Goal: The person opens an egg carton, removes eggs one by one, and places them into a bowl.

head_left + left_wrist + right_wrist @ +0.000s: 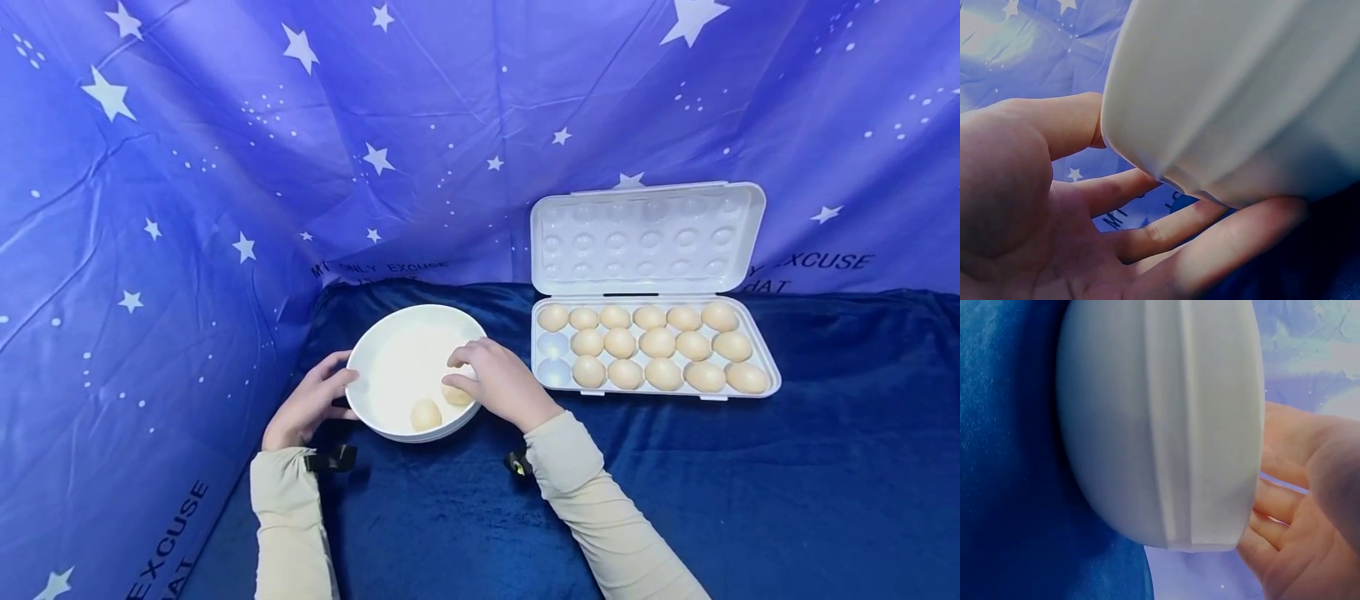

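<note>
- At the far left, observe the blue star-print backdrop (172, 275); it runs on behind the work area to the right edge of the head view.
- Your left hand (309, 402), in a pale sleeve (288, 529) with a black wrist unit (332, 459), grips the left side of the white bowl (393, 358). In the left wrist view, your thumb bears on the rim while your spread fingers reach under the outer wall and support it.
- The bowl sits in front of you, left of the carton, over the dark blue cloth (847, 483). Its mouth faces up toward the head camera. Ribs run around its outside.
- Locate the front egg (426, 415) inside the bowl, against the near wall. The second egg (455, 396) lies just to its right, partly covered by your right hand (504, 375).
- Your right hand reaches over the bowl's right rim, thumb and fingers bent inward at the second egg. The bowl wall hides the fingertips in the right wrist view; you cannot tell whether they pinch the egg.
- At the right, near the bowl but apart from it, the white carton (759, 354) lies open on the cloth, its lid (650, 240) raised at the back. Sixteen carton eggs (657, 343) fill three rows; two pale hollows (553, 372) show in the leftmost column, middle and front.
</note>
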Motion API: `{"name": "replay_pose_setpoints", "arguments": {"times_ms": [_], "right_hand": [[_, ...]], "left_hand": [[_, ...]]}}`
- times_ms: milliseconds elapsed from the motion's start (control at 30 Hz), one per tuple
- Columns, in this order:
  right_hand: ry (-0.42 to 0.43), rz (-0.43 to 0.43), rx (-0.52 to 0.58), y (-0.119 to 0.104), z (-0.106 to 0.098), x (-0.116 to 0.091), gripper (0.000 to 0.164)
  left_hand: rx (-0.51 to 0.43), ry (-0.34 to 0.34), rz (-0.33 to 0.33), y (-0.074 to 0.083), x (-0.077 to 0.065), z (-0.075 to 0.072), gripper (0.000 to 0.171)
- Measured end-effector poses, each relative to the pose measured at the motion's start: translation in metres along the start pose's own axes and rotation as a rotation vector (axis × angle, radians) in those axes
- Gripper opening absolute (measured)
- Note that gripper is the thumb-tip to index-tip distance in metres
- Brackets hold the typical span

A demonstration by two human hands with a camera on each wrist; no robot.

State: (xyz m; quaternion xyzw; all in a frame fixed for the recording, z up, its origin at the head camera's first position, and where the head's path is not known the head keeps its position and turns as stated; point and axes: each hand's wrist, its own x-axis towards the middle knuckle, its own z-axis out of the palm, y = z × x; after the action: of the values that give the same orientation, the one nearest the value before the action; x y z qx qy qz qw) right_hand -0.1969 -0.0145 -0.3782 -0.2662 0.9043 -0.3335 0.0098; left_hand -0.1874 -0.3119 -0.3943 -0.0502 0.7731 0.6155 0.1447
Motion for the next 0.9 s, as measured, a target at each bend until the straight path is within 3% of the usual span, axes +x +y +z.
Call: {"name": "replay_pose_setpoints", "arguments": {"times_ms": [200,433,567,900], "right_hand": [[0.021,-0.051,0.021,0.002,-0.01,0.002,0.027],[0.118,-0.091,0.059,0.022,-0.031,0.008,0.027],[0.127,-0.057,0.103,0.033,-0.041,0.009,0.029],[0.142,0.03,0.026,0.054,-0.057,0.007,0.031]], "left_hand": [[-0.003,0.001,0.01,0.001,0.001,0.0,0.048],[0.014,0.014,0.004,0.0,0.0,0.0,0.048],[0.011,0.013,0.008,-0.001,-0.001,0.0,0.049],[-0.005,0.016,0.013,-0.001,0.0,0.001,0.049]]}}
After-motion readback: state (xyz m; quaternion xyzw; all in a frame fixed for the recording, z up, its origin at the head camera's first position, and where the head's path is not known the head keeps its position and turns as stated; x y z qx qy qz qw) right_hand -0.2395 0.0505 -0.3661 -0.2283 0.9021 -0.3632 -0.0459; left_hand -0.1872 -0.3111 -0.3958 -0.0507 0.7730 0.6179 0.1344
